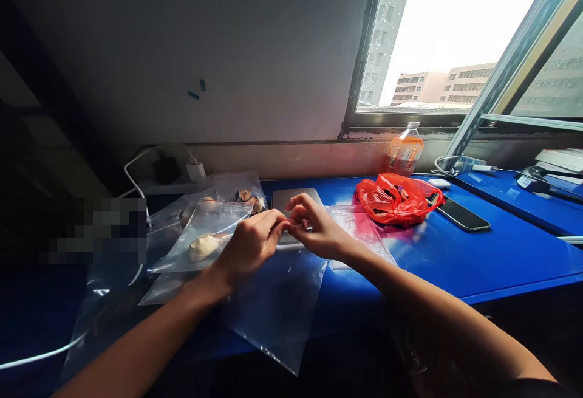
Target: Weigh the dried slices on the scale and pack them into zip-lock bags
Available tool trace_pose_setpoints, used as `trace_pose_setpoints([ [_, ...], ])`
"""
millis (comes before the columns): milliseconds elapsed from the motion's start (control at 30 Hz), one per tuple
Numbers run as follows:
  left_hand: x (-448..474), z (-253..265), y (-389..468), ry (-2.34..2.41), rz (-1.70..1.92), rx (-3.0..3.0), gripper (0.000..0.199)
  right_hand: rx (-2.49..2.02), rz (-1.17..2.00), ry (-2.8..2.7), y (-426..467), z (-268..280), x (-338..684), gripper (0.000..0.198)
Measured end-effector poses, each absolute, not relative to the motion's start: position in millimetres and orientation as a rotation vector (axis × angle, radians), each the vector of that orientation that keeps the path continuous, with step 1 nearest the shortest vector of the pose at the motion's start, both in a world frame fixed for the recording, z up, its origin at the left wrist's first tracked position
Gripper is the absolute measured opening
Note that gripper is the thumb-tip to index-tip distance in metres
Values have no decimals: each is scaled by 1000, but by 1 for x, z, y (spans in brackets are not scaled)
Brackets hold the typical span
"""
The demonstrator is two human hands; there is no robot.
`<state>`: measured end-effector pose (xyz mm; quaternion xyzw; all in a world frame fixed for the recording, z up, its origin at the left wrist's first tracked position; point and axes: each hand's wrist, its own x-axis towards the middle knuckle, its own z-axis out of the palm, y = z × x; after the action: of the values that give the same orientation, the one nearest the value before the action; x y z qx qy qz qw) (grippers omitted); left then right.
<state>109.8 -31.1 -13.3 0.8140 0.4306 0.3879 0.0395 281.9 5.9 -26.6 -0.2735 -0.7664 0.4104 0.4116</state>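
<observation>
My left hand (250,237) is closed in a pinch, its fingertips meeting those of my right hand (314,228). The right fingers are curled, with thumb and forefinger together; what lies between the fingertips is too small or hidden to name. Behind and below the hands is a flat silver device (280,196), partly covered by them. A clear plastic bag (282,319) spreads below the hands toward the desk's front edge. Beside my left hand, a clear zip bag (182,258) contains a pale, lumpy piece (203,247).
More clear bags with brownish pieces (249,199) lie behind on the blue desk (455,258). To the right are a crumpled red plastic bag (396,200), a phone (464,212) and an orange drink bottle (405,150). A white charger (195,170) with a cable stands at the left back.
</observation>
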Motion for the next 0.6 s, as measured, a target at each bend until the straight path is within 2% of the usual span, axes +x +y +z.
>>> trace_pose_setpoints([
  [167,105,2,-33,1416,1362,2480,18,-646,978,-1957,7,-16,286,17],
  [333,86,14,-33,1523,1515,2318,18,-745,700,-2119,8,-11,291,11],
  [467,77,20,-33,1550,1562,2205,19,-740,401,-2274,7,-14,288,13],
  [600,71,24,-32,1593,1608,2110,22,-729,327,-2330,8,-17,289,21],
])
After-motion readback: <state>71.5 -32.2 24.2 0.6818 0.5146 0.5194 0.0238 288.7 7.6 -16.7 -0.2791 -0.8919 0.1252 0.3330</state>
